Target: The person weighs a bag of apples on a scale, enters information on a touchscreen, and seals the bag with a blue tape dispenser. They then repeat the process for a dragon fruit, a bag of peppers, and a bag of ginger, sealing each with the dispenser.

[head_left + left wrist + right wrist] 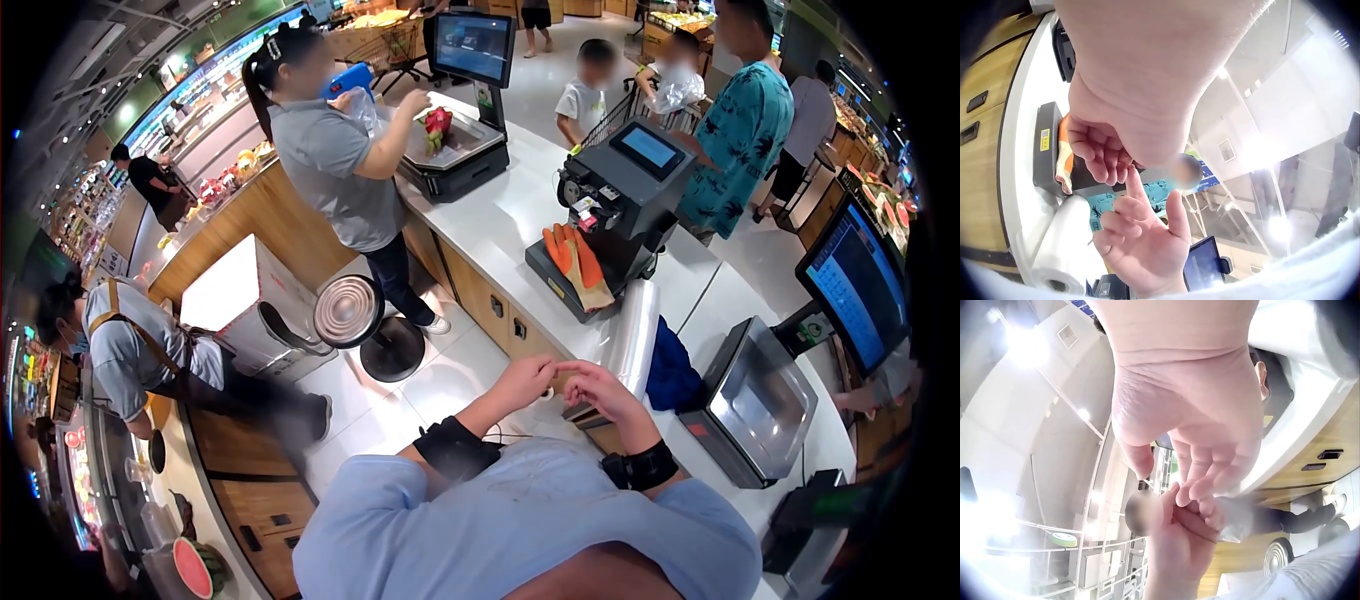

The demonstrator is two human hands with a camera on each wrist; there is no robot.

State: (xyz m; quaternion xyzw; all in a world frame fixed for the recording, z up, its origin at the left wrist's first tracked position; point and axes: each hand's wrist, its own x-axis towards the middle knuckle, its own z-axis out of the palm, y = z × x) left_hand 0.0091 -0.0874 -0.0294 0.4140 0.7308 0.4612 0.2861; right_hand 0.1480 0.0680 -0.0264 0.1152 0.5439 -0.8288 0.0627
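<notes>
Both hands meet in front of the chest at the counter's edge. In the head view my left hand [526, 383] comes in from the left, fingers curled, and pinches the tip of the right index finger. My right hand [606, 394] holds that index finger out toward it; in the left wrist view the right palm [1150, 253] faces the camera, thumb raised and remaining fingers loosely bent. The right wrist view shows the left hand's curled fingers [1211, 514] around the contact. Nearest the hands lies a clear plastic bag roll [633, 335].
On the white counter [480, 225] are orange gloves [578, 265], dark blue cloth [675, 368] and a scale [765, 405] with a monitor. A worker stands by another scale holding a dragon fruit [436, 128]. A round stool [349, 310] is on the floor. Customers stand across the counter.
</notes>
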